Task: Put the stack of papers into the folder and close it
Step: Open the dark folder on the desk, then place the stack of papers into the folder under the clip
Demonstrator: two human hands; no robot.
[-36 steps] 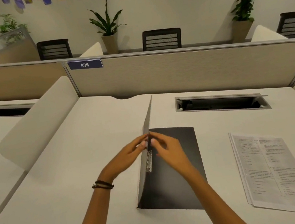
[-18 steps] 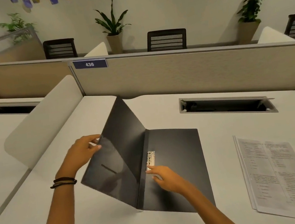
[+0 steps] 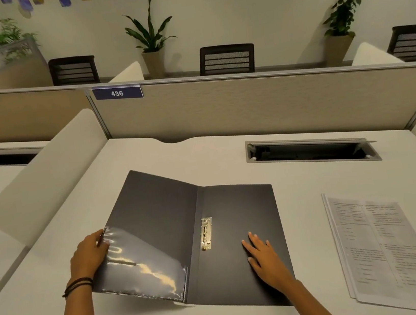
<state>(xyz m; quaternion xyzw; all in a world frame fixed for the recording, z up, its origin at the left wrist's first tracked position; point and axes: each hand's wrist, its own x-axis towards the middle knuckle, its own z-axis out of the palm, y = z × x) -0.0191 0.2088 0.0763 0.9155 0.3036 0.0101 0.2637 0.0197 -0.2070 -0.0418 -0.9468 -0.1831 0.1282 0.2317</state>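
Note:
A dark grey folder [image 3: 241, 214] lies open and nearly flat on the white desk [image 3: 201, 153], with a metal clip [image 3: 206, 233] beside its spine and a clear plastic pocket on the left cover. My left hand [image 3: 90, 256] grips the outer edge of the left cover, which sits slightly lifted. My right hand [image 3: 265, 256] rests flat, fingers spread, on the right inner half. The stack of printed papers [image 3: 382, 247] lies on the desk to the right of the folder, apart from it.
An open cable tray [image 3: 310, 151] is sunk into the desk behind the papers. A beige partition [image 3: 247, 103] closes the back, and a white curved divider [image 3: 43, 175] stands on the left. Chairs and potted plants are beyond.
The folder's left cover went from standing upright to lying almost flat, swung open by my left hand. My right hand moved from the clip to the right half.

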